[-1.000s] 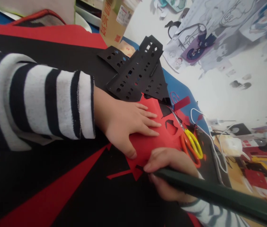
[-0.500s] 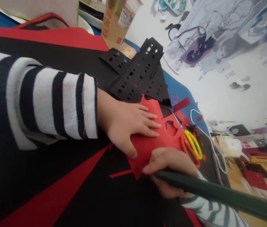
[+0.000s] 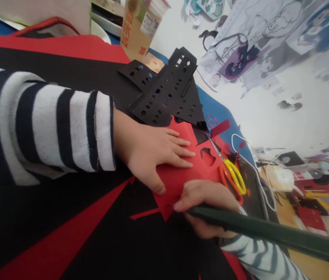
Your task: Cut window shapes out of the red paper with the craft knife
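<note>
My left hand lies flat, fingers spread, on a sheet of red paper with a cut-out hole. Close to its thumb, my right hand is closed round a long dark green pencil. The pencil's tip is hidden behind the fingers, near the lower edge of the red sheet. Right of the sheet lie scissors with yellow and orange handles. A black paper piece with many punched holes lies beyond my left hand. A thin red strip lies beside the red sheet's lower corner.
Large black paper with red bands covers the near surface. At the back stands a drink cup. A white cable runs along the right, by red scraps. Drawings hang on the white wall.
The whole view has shifted slightly, so everything appears a little further left. My hands keep almost the same pose on the red paper, the pencil still in my right hand.
</note>
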{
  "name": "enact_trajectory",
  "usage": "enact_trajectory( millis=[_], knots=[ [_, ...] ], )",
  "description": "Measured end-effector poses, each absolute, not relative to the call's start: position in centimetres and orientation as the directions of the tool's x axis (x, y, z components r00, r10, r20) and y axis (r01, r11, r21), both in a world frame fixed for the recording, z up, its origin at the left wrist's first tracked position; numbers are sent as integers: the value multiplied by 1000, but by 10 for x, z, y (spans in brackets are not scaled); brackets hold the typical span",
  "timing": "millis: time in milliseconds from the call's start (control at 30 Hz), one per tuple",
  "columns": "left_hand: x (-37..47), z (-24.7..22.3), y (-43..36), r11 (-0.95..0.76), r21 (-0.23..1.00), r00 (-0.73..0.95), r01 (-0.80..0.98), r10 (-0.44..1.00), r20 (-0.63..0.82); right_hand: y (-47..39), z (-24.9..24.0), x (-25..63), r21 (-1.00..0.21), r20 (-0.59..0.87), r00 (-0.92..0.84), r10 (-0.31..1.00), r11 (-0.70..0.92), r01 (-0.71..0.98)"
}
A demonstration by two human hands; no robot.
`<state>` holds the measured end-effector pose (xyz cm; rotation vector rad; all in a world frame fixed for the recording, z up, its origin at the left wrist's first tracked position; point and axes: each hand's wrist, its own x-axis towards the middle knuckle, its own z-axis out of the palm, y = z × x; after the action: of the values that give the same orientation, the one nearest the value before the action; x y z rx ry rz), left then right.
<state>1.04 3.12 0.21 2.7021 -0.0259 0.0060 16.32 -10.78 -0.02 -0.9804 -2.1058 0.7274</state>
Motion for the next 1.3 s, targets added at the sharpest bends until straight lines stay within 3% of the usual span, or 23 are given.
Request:
enact_trajectory(
  millis=[167,267,367,633,733,833,933,1100,1300],
  knots=[
    [9,1,32,-869,492,996,-50,-4,93,-111,-4,171,-814,326,-380,865,462,353],
    [8,1,33,-857,512,994,-57,2,114,-112,-9,178,-908,323,-166,932,354,222],
    [6,4,32,-884,465,997,-52,-18,77,-108,-10,184,-910,400,89,912,383,161],
    [-3,26,19,-952,298,976,-68,-1,217,-107,29,200,-881,441,289,850,349,319],
    [-2,34,15,-932,349,974,-101,-22,224,-119,43,201,-856,455,341,822,298,423],
    [2,36,12,-912,403,978,-80,6,208,-135,50,195,-835,414,341,844,203,512],
    [5,36,10,-889,457,962,1,126,242,-144,50,185,-805,362,265,894,156,573],
    [8,39,7,-855,511,921,86,264,286,-133,44,168,-728,402,78,912,266,632],
    [7,39,13,-844,531,939,70,236,251,-134,33,167,-712,453,-91,887,421,562]
  ],
)
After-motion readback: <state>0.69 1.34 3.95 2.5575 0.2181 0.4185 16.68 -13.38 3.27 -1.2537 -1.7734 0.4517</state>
